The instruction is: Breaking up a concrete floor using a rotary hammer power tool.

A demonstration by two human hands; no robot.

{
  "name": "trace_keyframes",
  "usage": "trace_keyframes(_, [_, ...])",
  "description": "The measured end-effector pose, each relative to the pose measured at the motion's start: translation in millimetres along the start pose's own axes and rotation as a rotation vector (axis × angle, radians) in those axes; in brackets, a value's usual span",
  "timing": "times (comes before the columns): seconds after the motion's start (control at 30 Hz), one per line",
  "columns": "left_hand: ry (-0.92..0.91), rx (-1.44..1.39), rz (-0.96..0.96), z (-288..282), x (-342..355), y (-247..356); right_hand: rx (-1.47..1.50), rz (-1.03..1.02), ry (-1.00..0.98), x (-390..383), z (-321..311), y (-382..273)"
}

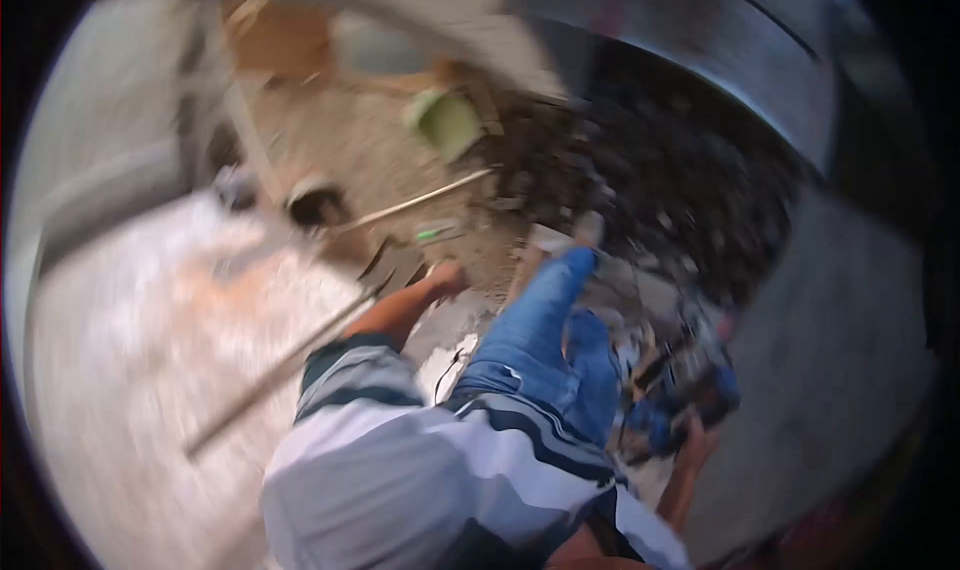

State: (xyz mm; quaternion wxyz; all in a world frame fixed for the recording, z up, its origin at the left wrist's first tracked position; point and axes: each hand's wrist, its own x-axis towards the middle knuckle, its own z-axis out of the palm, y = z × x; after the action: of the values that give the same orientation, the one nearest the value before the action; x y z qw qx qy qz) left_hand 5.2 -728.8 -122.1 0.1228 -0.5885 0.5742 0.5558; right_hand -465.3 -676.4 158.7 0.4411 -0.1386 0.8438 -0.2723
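The picture is smeared by motion. My left hand (450,280) hangs above the dirt, just left of my jeans-clad leg. Its fingers are too blurred to make out, and nothing shows clearly in it. At the lower right, my right hand (697,440) appears curled at the near end of a blue and black power tool (708,385), beside my leg. Blur hides the tool's exact kind. Assorted small items (640,355) lie between the tool and my leg.
Dark broken rubble (690,160) fills the far right. A pale green basin (445,125) and a dark-mouthed container (318,202) stand on the dirt. One pale stick (420,198) lies between them. A long-handled tool (275,375) crosses the pale slab (130,370) at left.
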Motion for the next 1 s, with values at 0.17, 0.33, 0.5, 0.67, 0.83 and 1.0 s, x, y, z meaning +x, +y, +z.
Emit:
trace_keyframes(0.17, [-0.275,-0.695,-0.634,-41.6,-159.5,-57.0,-0.345,-0.145,-0.036,-16.5,0.9,15.0])
trace_keyframes(0.33, [-0.503,-0.346,-0.465,-2.2,-178.8,-186.7,-0.409,-0.026,0.19,-72.2,-57.1,107.0])
trace_keyframes(0.5, [-0.582,0.098,0.109,-84.9,-250.2,-159.1,-0.187,0.26,0.232,-118.9,-50.7,157.2])
trace_keyframes(0.67, [-0.651,0.234,0.053,-102.7,-247.6,-110.3,0.015,0.462,0.266,-166.7,-59.9,241.7])
trace_keyframes(0.83, [-0.808,0.433,-0.04,-147.8,-243.6,-58.9,0.122,0.594,0.278,-188.2,-66.4,268.7])
trace_keyframes(1.0, [-0.912,0.554,-0.101,-129.2,-225.4,-25.2,0.212,0.695,0.175,-180.5,-70.1,352.0])
